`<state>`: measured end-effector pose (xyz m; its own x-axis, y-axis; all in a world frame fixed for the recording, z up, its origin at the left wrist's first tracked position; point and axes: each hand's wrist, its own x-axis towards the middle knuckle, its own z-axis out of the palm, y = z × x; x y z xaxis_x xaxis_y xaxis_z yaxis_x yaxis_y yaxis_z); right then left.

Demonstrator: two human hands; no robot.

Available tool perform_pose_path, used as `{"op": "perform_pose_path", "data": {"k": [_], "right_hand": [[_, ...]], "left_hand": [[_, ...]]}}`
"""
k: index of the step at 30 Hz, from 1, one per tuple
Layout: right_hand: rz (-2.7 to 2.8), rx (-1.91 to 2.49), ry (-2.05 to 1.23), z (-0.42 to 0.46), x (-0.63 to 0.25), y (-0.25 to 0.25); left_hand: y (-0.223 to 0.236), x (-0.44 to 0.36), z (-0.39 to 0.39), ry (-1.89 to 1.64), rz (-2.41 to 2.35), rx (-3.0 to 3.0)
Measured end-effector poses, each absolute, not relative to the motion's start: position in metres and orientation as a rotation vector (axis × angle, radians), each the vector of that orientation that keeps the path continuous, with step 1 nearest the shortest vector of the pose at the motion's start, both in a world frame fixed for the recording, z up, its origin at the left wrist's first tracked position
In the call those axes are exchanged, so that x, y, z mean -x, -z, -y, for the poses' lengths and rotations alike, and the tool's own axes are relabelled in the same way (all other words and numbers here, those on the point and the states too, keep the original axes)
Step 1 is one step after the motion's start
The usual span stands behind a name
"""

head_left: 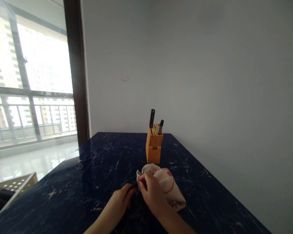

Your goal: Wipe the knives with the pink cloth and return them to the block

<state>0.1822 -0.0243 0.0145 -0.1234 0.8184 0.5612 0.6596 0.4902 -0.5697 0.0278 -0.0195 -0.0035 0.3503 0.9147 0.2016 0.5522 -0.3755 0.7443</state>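
My left hand [125, 196] is closed around the black handle of a small knife [148, 167], whose blade points up and away to the right. Against the blade, my right hand [148, 187] pinches a pale pink cloth [169, 187] with red markings. The rest of the cloth spreads out to the right of that hand on the table. Part of the blade is hidden by the cloth and my right fingers; its tip shows above them.
Just beyond the cloth stands a wooden knife block [154, 146] holding two black-handled tools. The dark blue marbled table [112, 156] runs toward a grey wall. A perforated light-coloured chair or frame [19, 185] is at lower left, near a window.
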Motion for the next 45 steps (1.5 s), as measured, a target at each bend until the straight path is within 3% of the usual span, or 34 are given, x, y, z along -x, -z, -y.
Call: {"op": "perform_pose_path", "data": {"k": [45], "right_hand": [[1.820, 1.261, -0.237, 0.016, -0.194, -0.008]], "left_hand": [[0.004, -0.028, 0.021, -0.808, -1.267, -2.060]]}}
